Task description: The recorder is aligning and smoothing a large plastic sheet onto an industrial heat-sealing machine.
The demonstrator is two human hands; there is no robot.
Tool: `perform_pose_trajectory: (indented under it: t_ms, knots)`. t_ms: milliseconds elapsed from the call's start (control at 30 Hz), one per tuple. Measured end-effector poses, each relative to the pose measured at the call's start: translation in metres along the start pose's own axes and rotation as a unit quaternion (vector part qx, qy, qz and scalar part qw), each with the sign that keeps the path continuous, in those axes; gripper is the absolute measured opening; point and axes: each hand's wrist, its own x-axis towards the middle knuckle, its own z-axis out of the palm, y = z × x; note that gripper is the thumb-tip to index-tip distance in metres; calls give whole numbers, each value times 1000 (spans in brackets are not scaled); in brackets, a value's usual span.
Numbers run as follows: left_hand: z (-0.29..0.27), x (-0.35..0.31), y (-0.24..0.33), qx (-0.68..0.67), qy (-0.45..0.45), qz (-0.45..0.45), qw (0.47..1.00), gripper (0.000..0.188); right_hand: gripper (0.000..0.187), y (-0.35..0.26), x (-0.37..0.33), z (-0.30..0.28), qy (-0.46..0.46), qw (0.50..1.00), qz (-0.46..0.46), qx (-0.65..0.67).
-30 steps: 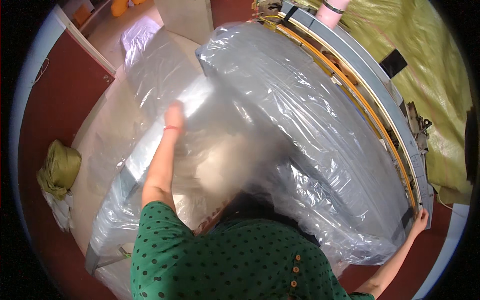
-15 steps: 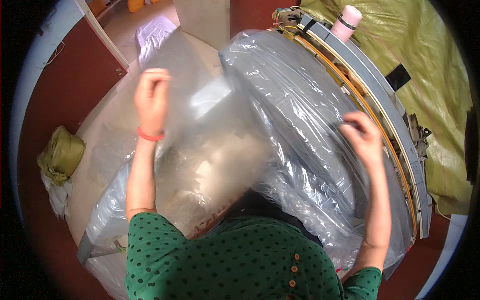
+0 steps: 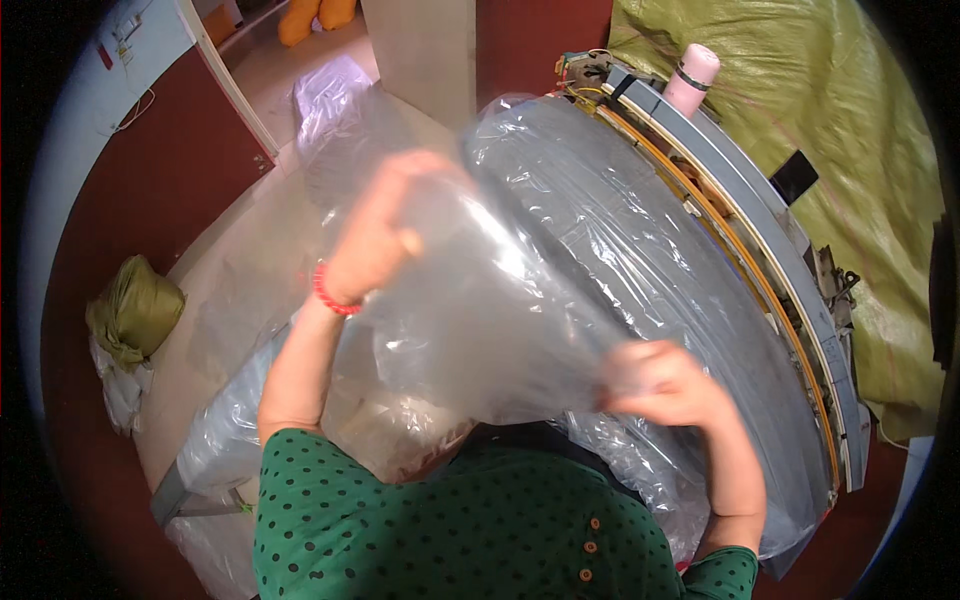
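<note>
Sheet [image 3: 500, 310]: clear plastic, now spanning both hands, so both work it
Right hand [image 3: 665, 383]: just moved inward, pinching sheet
Left hand [image 3: 372, 240]: blurred; cannot tell its grip

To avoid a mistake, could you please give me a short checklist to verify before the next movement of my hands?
1. Right hand holds the plastic sheet: ok, closed on it.
2. Left hand grips the sheet firmly: cannot tell, hand blurred.
3. Sheet lies flat: not ok, lifted between the hands.
4. Black phone apart from the sheet: ok, on the green cover.
5. Pink bottle apart from both hands: ok.
</note>
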Motion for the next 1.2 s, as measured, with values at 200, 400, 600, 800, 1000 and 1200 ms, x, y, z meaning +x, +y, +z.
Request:
perform_pose_trajectory:
  t_ms: [200,400,600,800,1000,1200]
  knots:
    - [51,-51,-72,19,-305,-34,952,37,41,-70,-72,-85,373,896,-161,181]
    - [-76,13,-57,419,205,-188,864,19,35,-108,-80,-137,333,745,56,-575]
    - [-151,-64,-12,375,447,-11,812,37,20,-91,-130,-142,571,529,-119,-617]
    - [-100,-246,-100,375,-707,-403,444,74,31,-11,-195,-84,320,704,245,-585]
    - [-5,-99,-53,469,-379,-240,760,20,37,-8,-249,-64,389,690,174,-586]
    - [220,78,81,131,-333,130,925,38,31,-15,-263,-36,440,681,150,-567]
